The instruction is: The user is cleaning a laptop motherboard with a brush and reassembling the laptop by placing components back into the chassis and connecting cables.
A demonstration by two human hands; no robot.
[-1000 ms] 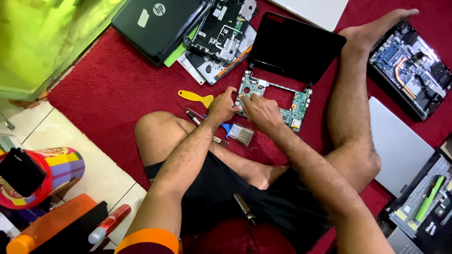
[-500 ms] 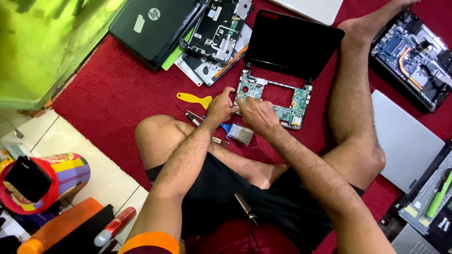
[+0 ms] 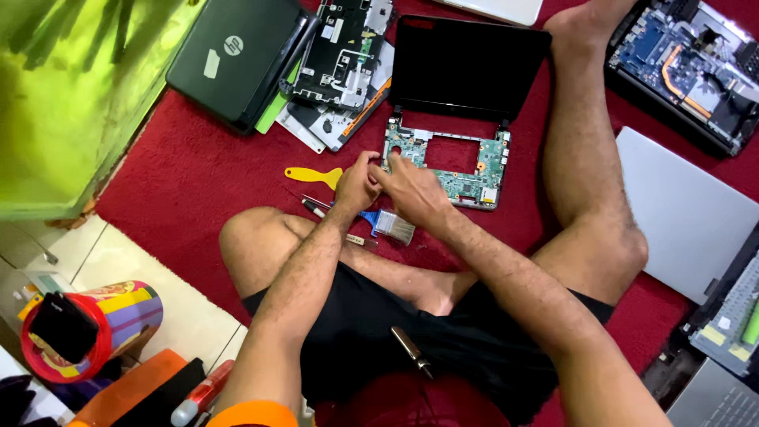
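A small opened laptop lies on the red carpet with its black screen (image 3: 466, 67) folded back and its green circuit board (image 3: 474, 162) bare. My left hand (image 3: 356, 186) and my right hand (image 3: 413, 192) meet at the board's near left corner, fingertips pressed together. Whatever sits between the fingers is hidden. Just left of my left hand lies a yellow plastic pry tool (image 3: 312, 175). A small brush with a blue handle (image 3: 387, 225) and thin screwdrivers (image 3: 316, 207) rest on the carpet under my wrists.
A screwdriver (image 3: 413, 352) lies on my black shorts. A closed black laptop (image 3: 237, 59) and stripped laptop parts (image 3: 344, 55) sit at the upper left. Another opened laptop (image 3: 688, 67) and a silver laptop (image 3: 688, 213) are on the right. A green tank (image 3: 71, 103) stands at the left.
Both hands have stayed at the board's left corner with only small finger movements. The view has shifted slightly.
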